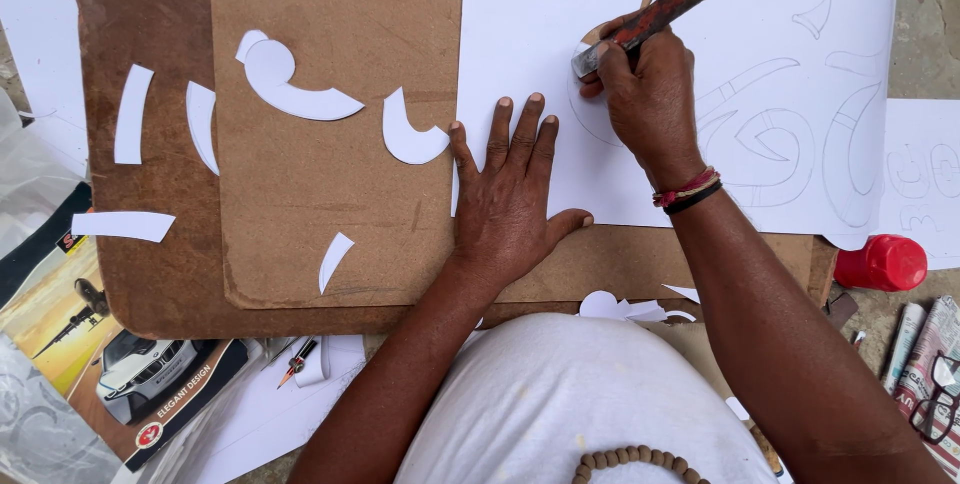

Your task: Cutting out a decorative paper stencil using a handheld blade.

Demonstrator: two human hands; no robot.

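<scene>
Now | right hand (648, 94) clenched round red-handled knife (655, 14) | left hand (510, 194) flat on white paper (700, 114)

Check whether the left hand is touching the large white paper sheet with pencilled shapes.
Touching. The head view shows the left hand spread flat, its fingertips pressing on the large white paper sheet while the palm rests on the brown board.

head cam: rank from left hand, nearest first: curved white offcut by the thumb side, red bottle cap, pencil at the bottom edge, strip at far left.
From the left hand:
1. Curved white offcut, just left of the fingers, on the board.
2. Pencil, lower left, off the board.
3. Red bottle cap, far right.
4. White strip, far left.
</scene>
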